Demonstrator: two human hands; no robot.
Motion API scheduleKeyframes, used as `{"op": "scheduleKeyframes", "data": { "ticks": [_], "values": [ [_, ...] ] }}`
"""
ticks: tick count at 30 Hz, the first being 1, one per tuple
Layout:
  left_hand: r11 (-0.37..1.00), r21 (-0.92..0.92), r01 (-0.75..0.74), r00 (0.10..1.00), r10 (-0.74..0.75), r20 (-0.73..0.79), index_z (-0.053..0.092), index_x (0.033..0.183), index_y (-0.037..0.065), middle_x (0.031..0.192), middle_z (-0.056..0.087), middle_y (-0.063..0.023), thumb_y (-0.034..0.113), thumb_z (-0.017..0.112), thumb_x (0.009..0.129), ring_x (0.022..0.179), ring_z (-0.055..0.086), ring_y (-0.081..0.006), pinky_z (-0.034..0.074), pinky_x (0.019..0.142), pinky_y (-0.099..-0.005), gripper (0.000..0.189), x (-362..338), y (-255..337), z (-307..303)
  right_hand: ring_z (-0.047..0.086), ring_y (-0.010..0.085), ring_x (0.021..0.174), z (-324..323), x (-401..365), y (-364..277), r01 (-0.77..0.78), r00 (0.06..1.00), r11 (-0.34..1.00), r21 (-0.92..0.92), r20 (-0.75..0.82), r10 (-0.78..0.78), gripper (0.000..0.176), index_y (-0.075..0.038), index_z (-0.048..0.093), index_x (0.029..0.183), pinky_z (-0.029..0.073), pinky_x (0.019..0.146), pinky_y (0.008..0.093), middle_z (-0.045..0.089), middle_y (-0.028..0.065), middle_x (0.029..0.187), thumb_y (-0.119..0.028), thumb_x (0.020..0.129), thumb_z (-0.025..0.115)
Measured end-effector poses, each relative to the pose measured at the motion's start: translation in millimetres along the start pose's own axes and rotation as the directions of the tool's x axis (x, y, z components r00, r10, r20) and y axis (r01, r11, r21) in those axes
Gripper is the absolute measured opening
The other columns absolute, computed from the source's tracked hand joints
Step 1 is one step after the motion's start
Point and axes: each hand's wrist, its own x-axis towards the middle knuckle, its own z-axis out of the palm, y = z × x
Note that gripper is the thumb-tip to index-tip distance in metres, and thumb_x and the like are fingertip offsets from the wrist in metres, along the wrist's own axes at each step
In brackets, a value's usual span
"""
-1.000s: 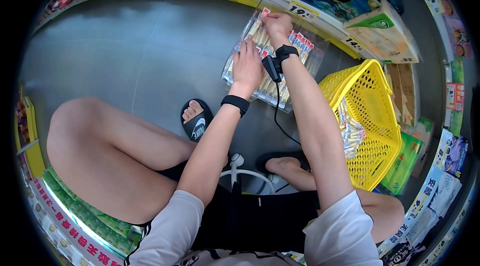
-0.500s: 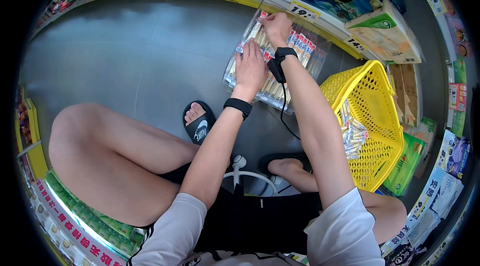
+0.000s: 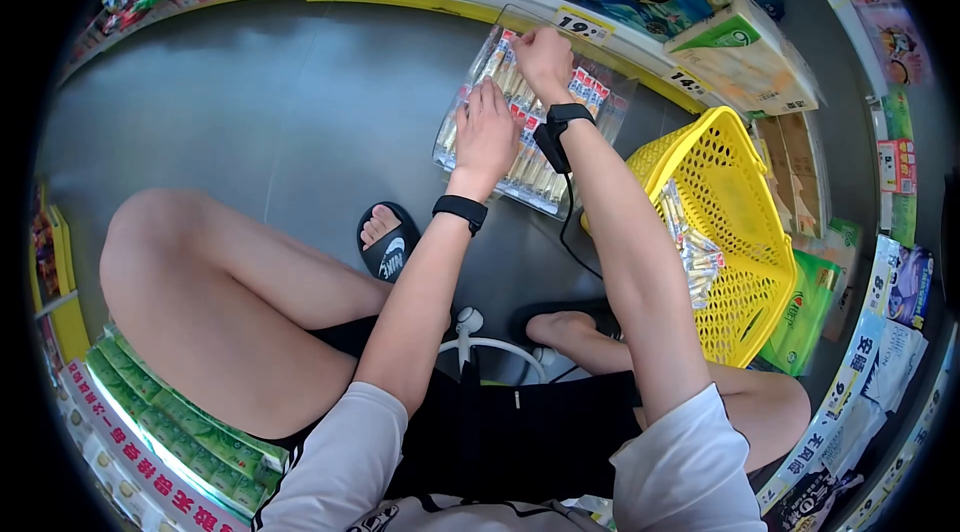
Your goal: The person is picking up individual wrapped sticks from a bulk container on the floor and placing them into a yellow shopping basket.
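A clear plastic box (image 3: 548,206) on the floor holds rows of slim wrapped sticks (image 3: 532,172) with red-and-white ends. Over its left side lies my left hand (image 3: 487,137), fingers stretched out across the wrapped sticks. My right hand (image 3: 546,65) is at the back of the box with its fingers curled together by the red ends; whatever is between the fingertips is hidden. To the right, a tilted yellow basket (image 3: 765,282) contains a loose pile of similar wrapped sticks (image 3: 698,257). My right forearm passes in front of the basket's left side.
Store shelves with price tags (image 3: 585,26) curve behind the box. Tissue packs (image 3: 745,52) stand on the shelf at the right, and a green pack (image 3: 805,317) is beside the basket. A black cable (image 3: 566,207) hangs from my right wrist. My sandalled foot (image 3: 385,240) is near the box.
The whole view has shifted slightly, so the box and basket appear a little further left. My right hand has shifted a little over the red ends; my left hand still rests on the sticks.
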Motion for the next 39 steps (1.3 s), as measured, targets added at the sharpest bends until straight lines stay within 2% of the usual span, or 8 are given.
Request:
{"op": "scheduleKeyframes", "data": {
  "ticks": [6,9,13,19,28,34,37,39],
  "values": [
    [0.992,-0.121,-0.033,0.999,0.032,-0.012,0.049,0.136,-0.009,0.139,0.054,-0.0222,0.025,0.064,0.094,0.127,0.051,-0.0394,0.045,0.102,-0.0496,0.056,5,17,-47,0.071,0.0407,0.094,-34,-9,-10,0.052,0.999,0.999,0.007,-0.003,-0.052,0.021,-0.006,0.077,0.092,0.057,0.085,0.0451,0.074,0.0224,0.093,-0.026,0.084,0.074],
    [0.947,-0.265,-0.183,0.983,0.177,-0.047,0.056,0.129,-0.006,0.124,0.061,-0.0243,0.014,0.063,0.093,0.115,0.057,-0.0413,0.048,0.098,-0.0471,0.041,4,21,-64,0.074,0.0334,0.088,-52,-20,-12,0.241,0.970,0.947,0.211,-0.062,-0.233,0.022,-0.004,0.075,0.096,0.057,0.083,0.0408,0.076,0.0177,0.088,-0.022,0.084,0.073],
    [0.889,-0.341,-0.304,0.952,0.289,-0.096,0.060,0.123,-0.004,0.118,0.064,-0.0220,0.009,0.063,0.089,0.109,0.059,-0.0414,0.050,0.094,-0.0484,0.036,-4,33,-81,0.075,0.0274,0.084,-83,-47,-18,0.204,0.979,0.909,0.364,-0.054,-0.199,0.022,-0.002,0.075,0.094,0.057,0.080,0.0371,0.076,0.0142,0.084,-0.021,0.084,0.074],
    [0.794,-0.484,-0.367,0.921,0.385,-0.066,0.058,0.118,-0.006,0.112,0.063,-0.0243,0.007,0.065,0.090,0.108,0.059,-0.0433,0.050,0.094,-0.0460,0.031,-21,65,-100,0.073,0.0238,0.078,-139,-98,-14,0.343,0.937,0.889,0.302,-0.042,-0.347,0.022,0.000,0.073,0.097,0.057,0.075,0.0361,0.075,0.0139,0.083,-0.021,0.088,0.072],
    [0.752,-0.488,-0.443,0.895,0.405,-0.189,0.060,0.104,-0.003,0.096,0.061,-0.0209,0.007,0.057,0.096,0.092,0.061,-0.0407,0.049,0.081,-0.0471,0.013,-31,129,-119,0.064,0.0408,0.091,-226,-122,32,0.726,0.672,0.682,-0.088,-0.123,-0.730,0.016,0.000,0.059,0.100,0.051,0.077,0.0464,0.067,0.0204,0.095,-0.015,0.095,0.062],
    [0.738,-0.434,-0.517,0.848,0.511,-0.141,0.061,0.094,-0.001,0.090,0.061,-0.0188,0.012,0.053,0.098,0.087,0.060,-0.0414,0.050,0.077,-0.0482,0.016,-30,171,-133,0.063,0.0426,0.092,-261,-122,87,0.676,0.698,0.697,-0.242,-0.095,-0.710,0.013,-0.002,0.059,0.099,0.051,0.078,0.0492,0.067,0.0210,0.096,-0.014,0.095,0.061],
    [0.720,-0.373,-0.584,0.797,0.596,-0.098,0.061,0.094,-0.001,0.089,0.063,-0.0200,0.011,0.055,0.095,0.086,0.062,-0.0416,0.050,0.075,-0.0498,0.014,-26,192,-129,0.065,0.0427,0.091,-269,-117,115,0.534,0.830,0.780,-0.327,0.028,-0.557,0.014,-0.002,0.063,0.094,0.052,0.078,0.0505,0.069,0.0207,0.095,-0.015,0.090,0.064],
    [0.713,-0.339,-0.614,0.759,0.651,-0.006,0.060,0.100,0.000,0.090,0.066,-0.0206,0.007,0.054,0.093,0.091,0.065,-0.0406,0.052,0.077,-0.0504,0.012,-24,202,-123,0.067,0.0413,0.094,-271,-114,133,0.423,0.903,0.786,-0.450,0.284,-0.324,0.015,-0.002,0.067,0.092,0.053,0.080,0.0501,0.071,0.0207,0.096,-0.016,0.085,0.067]
  ]
}}
